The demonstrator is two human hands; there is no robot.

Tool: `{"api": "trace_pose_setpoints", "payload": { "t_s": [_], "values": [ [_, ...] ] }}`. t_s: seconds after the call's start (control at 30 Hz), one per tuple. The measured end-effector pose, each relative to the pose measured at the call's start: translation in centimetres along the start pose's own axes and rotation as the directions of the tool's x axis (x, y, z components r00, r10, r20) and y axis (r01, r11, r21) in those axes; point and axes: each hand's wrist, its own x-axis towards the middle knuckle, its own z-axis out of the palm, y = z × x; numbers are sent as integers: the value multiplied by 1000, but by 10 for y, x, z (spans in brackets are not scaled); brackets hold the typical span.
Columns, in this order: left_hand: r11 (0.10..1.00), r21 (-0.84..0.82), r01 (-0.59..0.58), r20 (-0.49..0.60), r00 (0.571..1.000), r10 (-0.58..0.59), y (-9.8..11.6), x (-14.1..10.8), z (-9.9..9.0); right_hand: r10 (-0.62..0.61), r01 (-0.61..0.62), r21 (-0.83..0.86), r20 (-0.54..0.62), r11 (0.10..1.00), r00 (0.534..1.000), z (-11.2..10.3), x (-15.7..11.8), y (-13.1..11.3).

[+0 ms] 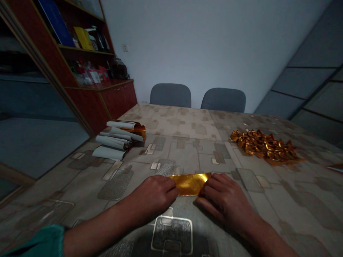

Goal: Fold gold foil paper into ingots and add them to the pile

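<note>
On the patterned oilcloth (184,123) of a table, a strip of gold foil (190,184) lies flat near the edge closest to the person, directly between their hands. The left hand (152,194) is curled, its fingers closed over the strip's left end. The right hand (225,200) sits at the other end, fingers slightly spread and bent over the foil, with the fingertips (207,182) at its upper corner. Neither hand is fully open, and the strip stays on the table. A teal sleeve (34,242) covers the left forearm near the bottom corner.

Further right, a heap of folded gold foil pieces (264,147) sits on the table. To the left lies a loose stack of rolled grey-backed sheets (115,141), with gold showing at its far end. Beyond the table stand two grey chairs (170,95) (223,100), and a reddish wooden cabinet (118,94) stands against the wall.
</note>
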Motion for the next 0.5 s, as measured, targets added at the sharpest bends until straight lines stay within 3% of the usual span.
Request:
{"api": "trace_pose_setpoints", "payload": {
  "t_s": [0.1,0.2,0.33,0.5],
  "values": [
    [999,33,13,-92,996,-10,6,2,5,-9,9,-55,-12,998,1000,15,11,-14],
    [998,-13,57,-191,980,-59,12,1,6,-91,78,-110,-117,991,989,31,17,-22],
    [991,-134,24,-179,983,-48,14,-4,5,-100,89,-70,-179,994,979,40,12,-21],
    [946,-316,76,-149,981,-128,6,-11,11,-38,44,46,-123,998,992,39,3,-19]
  ]
}}
